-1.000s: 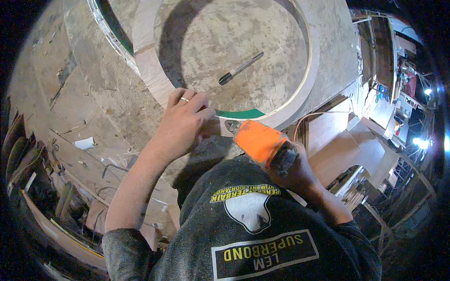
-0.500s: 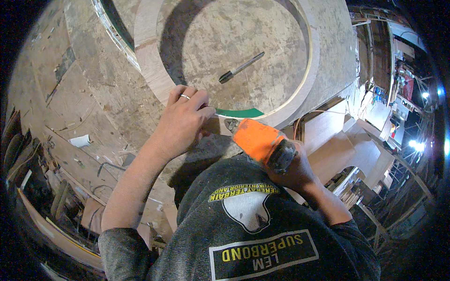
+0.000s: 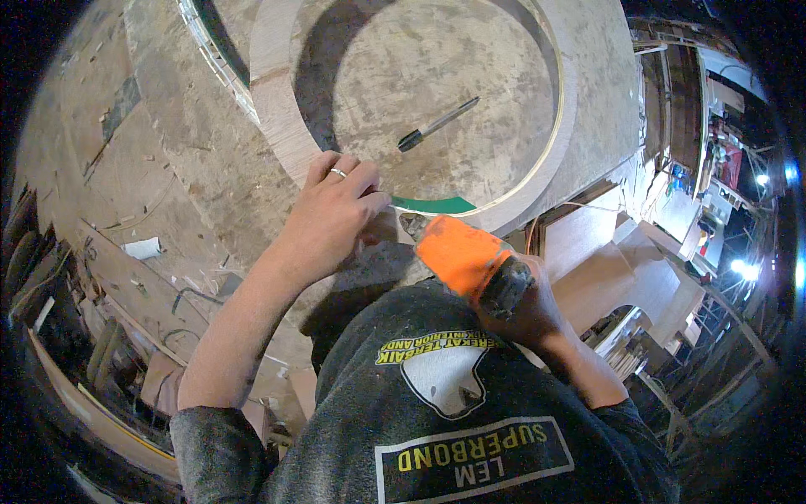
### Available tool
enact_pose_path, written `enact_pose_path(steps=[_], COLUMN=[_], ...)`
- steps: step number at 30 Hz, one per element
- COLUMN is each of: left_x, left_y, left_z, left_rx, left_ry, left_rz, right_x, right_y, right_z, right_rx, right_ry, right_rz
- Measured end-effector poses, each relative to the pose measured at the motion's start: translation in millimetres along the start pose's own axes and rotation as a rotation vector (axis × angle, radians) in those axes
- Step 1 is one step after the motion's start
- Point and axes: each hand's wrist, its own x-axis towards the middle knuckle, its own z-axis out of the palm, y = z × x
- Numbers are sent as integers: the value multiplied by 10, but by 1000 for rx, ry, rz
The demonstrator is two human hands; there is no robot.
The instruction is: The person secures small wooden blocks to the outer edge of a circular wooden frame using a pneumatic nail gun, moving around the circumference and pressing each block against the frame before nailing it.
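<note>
A large round wooden ring [image 3: 277,109] lies on the worktable, with a pale inner edge. A curved green strip [image 3: 437,204] lines its inside at the near rim. My left hand [image 3: 332,210], a ring on one finger, is closed over the near left rim beside the strip; the fingertips are partly hidden. An orange nail gun [image 3: 460,252] is gripped in my right hand [image 3: 533,307]. Its metal nose [image 3: 411,223] is at the near rim, just right of my left hand; whether it touches is unclear. A black-capped marker [image 3: 438,123] lies inside the ring.
Another curved piece with a segmented light edge [image 3: 222,71] lies at the far left. A white roll [image 3: 141,249] and scraps are scattered on the left. Wooden boards [image 3: 600,260] are stacked to the right, below the table edge. A thin hose or cord [image 3: 558,207] runs nearby.
The whole view has shifted slightly, so ring and marker appear a little lower and to the right. Both hands and the nail gun keep nearly the same place against the ring.
</note>
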Motion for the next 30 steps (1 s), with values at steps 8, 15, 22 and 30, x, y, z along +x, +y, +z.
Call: enact_pose_path(steps=[8,15,22,30], left_x=[-27,2,-15,64], left_y=[-30,-14,45,151], left_z=[19,6,-22,-150], left_rx=[7,7,-48,28], left_ry=[-10,-17,-55,-141], left_rz=[10,3,-50,-120], right_x=[21,62,36,819], right_y=[11,11,337,2616], right_z=[45,-54,-710,-2181], right_rx=[-48,-79,89,-51], right_ry=[-40,-120,237,505], right_rz=[24,-3,587,678])
